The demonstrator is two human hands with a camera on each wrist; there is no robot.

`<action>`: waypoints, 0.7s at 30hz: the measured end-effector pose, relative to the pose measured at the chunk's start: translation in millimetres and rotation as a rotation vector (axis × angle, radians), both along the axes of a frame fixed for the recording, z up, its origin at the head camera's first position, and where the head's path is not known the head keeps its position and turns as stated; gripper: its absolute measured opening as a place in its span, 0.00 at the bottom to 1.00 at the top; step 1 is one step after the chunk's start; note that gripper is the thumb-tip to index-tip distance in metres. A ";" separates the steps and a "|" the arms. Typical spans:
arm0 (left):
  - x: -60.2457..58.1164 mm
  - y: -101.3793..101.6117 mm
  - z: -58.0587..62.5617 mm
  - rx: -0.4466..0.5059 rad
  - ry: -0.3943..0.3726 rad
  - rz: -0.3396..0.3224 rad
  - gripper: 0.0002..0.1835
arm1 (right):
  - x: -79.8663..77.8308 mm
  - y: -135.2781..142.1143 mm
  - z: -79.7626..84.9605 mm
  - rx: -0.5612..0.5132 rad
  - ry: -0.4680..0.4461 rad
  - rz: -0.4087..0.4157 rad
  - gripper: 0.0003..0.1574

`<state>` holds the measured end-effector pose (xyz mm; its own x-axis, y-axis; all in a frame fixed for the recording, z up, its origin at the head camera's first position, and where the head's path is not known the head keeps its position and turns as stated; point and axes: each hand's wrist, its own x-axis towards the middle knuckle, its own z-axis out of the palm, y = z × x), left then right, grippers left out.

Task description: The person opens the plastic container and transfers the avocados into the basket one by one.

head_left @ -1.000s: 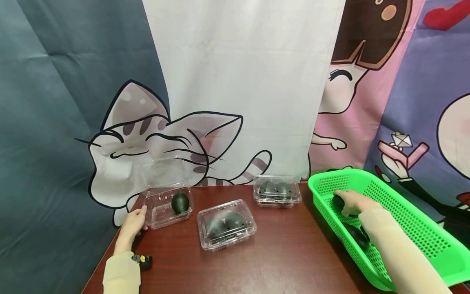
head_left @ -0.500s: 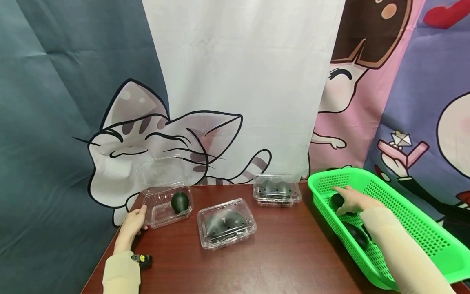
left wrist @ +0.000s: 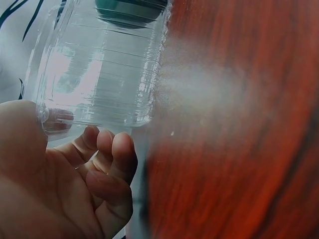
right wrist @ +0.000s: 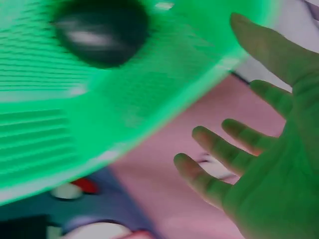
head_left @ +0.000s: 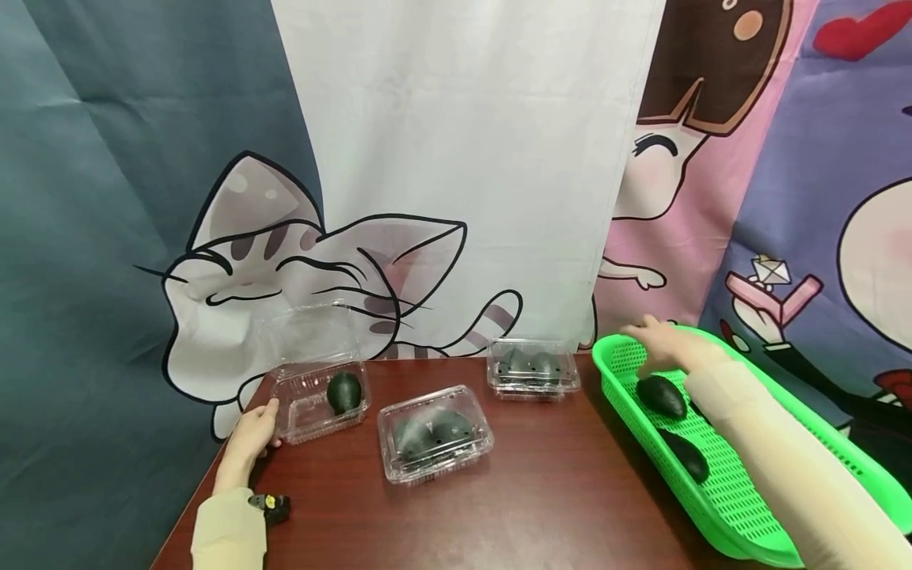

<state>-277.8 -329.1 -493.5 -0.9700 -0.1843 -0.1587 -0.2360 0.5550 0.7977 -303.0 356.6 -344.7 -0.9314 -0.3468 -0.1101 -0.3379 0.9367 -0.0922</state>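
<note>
My left hand [head_left: 251,435] holds the left end of a lidded clear plastic clamshell [head_left: 306,412], whose lid stands up. In the left wrist view the thumb lies at the clamshell's [left wrist: 99,84] rim and the fingers curl against its end. One dark green avocado [head_left: 345,393] sits in its right side. My right hand [head_left: 670,348] hovers over the far end of the green basket [head_left: 712,522], fingers spread and holding nothing. Below it lies a dark avocado [head_left: 661,396], with another [head_left: 685,455] nearer me; the forearm hides part of the basket.
A closed clamshell [head_left: 436,434] with avocados stands mid-table, and another closed one [head_left: 533,369] is at the back edge. A printed cloth [head_left: 463,158] hangs right behind the brown table [head_left: 513,507].
My right hand has risen off the far avocado in the basket and drawn toward the basket's back rim, fingers spreading. My left hand stays at the lidded clamshell.
</note>
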 end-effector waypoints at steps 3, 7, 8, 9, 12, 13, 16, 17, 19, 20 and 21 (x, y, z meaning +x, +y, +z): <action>1.0 -0.7 2.3 -0.003 -0.002 0.006 0.35 | -7.3 -30.9 25.4 0.031 0.063 0.029 0.48; 1.6 0.5 2.0 0.011 -0.015 0.002 0.35 | -15.3 -74.0 43.8 0.038 0.099 0.079 0.44; 1.7 0.6 1.7 0.016 -0.014 0.003 0.35 | -16.9 -84.4 45.8 0.037 0.105 0.098 0.44; 1.4 0.9 1.1 0.018 -0.012 0.006 0.33 | -18.6 -94.7 46.8 0.036 0.115 0.119 0.44; 0.3 2.4 0.0 0.025 -0.003 0.015 0.32 | -21.5 -122.8 48.5 0.027 0.164 0.211 0.43; -0.4 2.6 -0.6 0.025 -0.002 0.019 0.32 | -22.0 -131.7 48.7 0.026 0.187 0.246 0.42; -1.0 2.7 -0.8 0.027 0.002 0.023 0.31 | -22.5 -157.4 49.7 0.019 0.259 0.345 0.40; -1.2 2.1 -1.0 0.026 0.001 0.025 0.31 | -22.4 -165.7 50.0 0.020 0.274 0.372 0.39; -0.6 0.8 -1.1 0.025 -0.003 0.024 0.31 | -22.5 -181.6 50.5 0.022 0.286 0.408 0.39; -0.1 0.1 -0.9 0.030 -0.002 0.021 0.32 | -23.2 -189.4 50.0 0.028 0.286 0.420 0.39; 0.3 -0.7 -0.9 0.032 -0.003 0.022 0.32 | -24.2 -196.8 49.3 0.034 0.285 0.429 0.39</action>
